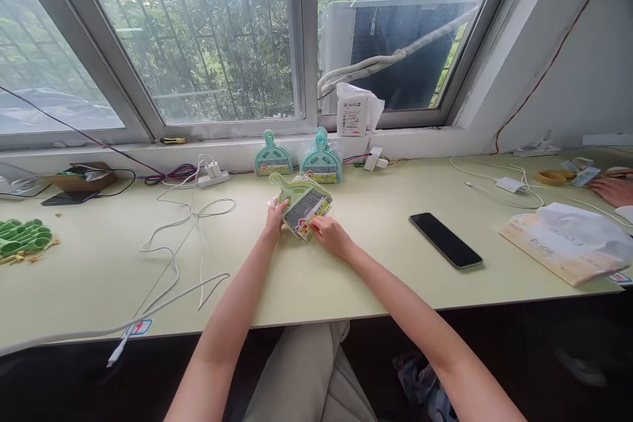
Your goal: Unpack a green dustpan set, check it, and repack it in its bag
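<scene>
Flat on the pale desk (pixel 376 277), near its middle and straight ahead: light-green dustpan set (pixel 301 206) in clear film, handle toward the window, dark brush bristles across the pan, coloured label at the near edge.

Clamped on the set's left edge: left hand (pixel 274 217), fingers curled round the wrapper, thumb uppermost, forearm stretched forward from the lower left, wrist straight.

Pinched on the near right corner by the label: right hand (pixel 330 234), fingers bent and closed on the wrapper, back of the hand up, forearm running in from the lower right, elbow low.

Just behind the set, upright against the wall under the sill: one teal dustpan set (pixel 273 159) and, beside it, a stack of teal sets (pixel 321 159).

On the sill above: white tissue pack (pixel 353 113).

Left of the hands: looped white cable (pixel 184 237) trailing from a power strip (pixel 213 177).

Farther left, at the desk's edge: pile of green plastic pieces (pixel 22 236).

Right of the hands, well apart: black phone (pixel 445 240), face up, set diagonally.

Beyond it: white printed bag (pixel 568 242).

At the far right edge: another person's hand (pixel 613 190), resting on the desk.
</scene>
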Motion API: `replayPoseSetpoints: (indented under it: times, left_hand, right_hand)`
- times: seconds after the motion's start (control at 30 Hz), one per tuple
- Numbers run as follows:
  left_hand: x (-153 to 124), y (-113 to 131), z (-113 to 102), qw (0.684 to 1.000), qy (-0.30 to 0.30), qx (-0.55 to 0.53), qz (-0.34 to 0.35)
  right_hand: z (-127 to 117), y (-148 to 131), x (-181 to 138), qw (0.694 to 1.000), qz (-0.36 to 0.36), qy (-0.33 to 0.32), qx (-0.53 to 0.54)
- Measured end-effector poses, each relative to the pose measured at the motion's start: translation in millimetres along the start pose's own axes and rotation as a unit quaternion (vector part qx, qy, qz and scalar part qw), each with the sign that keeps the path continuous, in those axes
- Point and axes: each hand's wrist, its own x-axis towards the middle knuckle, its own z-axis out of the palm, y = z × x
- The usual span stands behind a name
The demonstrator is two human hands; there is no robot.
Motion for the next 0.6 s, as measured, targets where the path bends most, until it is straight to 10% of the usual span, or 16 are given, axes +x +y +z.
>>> replayPoseSetpoints:
  times: [0.2, 0.37, 0.6]
  left_hand:
    - [-2, 8, 0, 0.988, 0.028, -0.146, -0.051]
    - [-7, 9, -5, 0.977, -0.100, -0.164, -0.090]
    - [-18, 6, -10, 0.956, -0.272, -0.093, -0.064]
  right_hand:
    - [3, 23, 4, 0.959, 0.184, 0.044, 0.211]
    - [-2, 41, 7, 0.852, 0.315, 0.064, 0.414]
    - [-6, 49, 3, 0.817, 0.355, 0.147, 0.429]
